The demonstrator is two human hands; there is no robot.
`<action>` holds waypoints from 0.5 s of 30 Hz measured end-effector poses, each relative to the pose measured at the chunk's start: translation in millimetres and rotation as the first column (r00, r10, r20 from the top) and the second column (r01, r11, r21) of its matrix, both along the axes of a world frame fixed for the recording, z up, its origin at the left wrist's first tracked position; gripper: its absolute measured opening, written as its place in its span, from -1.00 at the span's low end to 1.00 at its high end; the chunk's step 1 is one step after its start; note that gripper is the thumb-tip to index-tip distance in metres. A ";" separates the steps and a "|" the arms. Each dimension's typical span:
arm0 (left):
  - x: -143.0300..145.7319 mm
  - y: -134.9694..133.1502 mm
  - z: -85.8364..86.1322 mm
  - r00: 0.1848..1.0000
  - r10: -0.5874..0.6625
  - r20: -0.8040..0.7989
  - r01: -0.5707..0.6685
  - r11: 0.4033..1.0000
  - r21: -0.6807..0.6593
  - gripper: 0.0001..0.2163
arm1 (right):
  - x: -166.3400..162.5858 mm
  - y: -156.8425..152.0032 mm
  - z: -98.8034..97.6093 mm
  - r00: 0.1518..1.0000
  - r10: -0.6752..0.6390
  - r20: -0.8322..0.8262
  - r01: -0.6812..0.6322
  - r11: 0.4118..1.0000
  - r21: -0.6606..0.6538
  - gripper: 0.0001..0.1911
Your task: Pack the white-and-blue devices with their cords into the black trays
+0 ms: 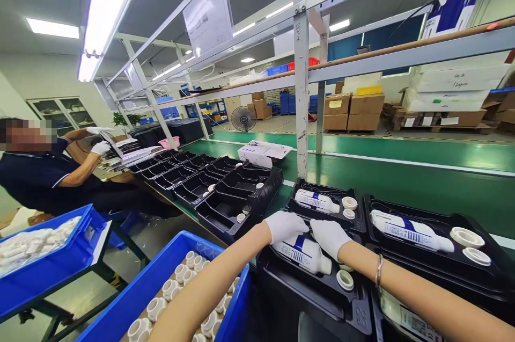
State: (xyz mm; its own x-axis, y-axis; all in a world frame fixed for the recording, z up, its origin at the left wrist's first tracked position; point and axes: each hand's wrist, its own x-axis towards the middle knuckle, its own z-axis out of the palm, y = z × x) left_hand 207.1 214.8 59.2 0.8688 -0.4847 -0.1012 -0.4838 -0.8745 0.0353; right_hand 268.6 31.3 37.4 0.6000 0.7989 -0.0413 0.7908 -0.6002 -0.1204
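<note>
Both my hands wear white gloves and rest on a white bottle with a blue label [303, 255], which lies in a black moulded tray [322, 299] at the near edge of the bench. My left hand [284, 225] is curled over the bottle's far end. My right hand [330, 237] presses on its upper side, fingers together. A white round cap [345, 279] sits in the same tray just right of the bottle.
More black trays hold bottles [316, 201] [410, 230] and caps on the green conveyor belt [402, 181]. A row of stacked black trays [225, 186] runs left. A blue bin of white caps [177, 293] stands below. Another person [44, 170] in gloves works far left.
</note>
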 end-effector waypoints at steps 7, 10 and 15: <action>25.0 11.1 -3.7 0.997 -0.034 -0.073 0.044 0.988 0.145 -0.69 | -10.3 -32.6 27.4 0.998 -0.058 -0.001 0.057 0.995 -0.083 -0.61; 26.8 9.2 0.1 0.997 -0.011 -0.082 0.025 0.985 0.172 -0.65 | -13.0 -45.4 32.7 0.999 -0.023 0.046 0.028 0.994 -0.107 -0.50; 23.3 0.7 7.8 0.997 0.003 -0.073 0.013 0.974 0.227 -0.64 | -1.1 -53.2 32.3 0.975 0.174 0.135 -0.150 0.974 -0.169 -0.82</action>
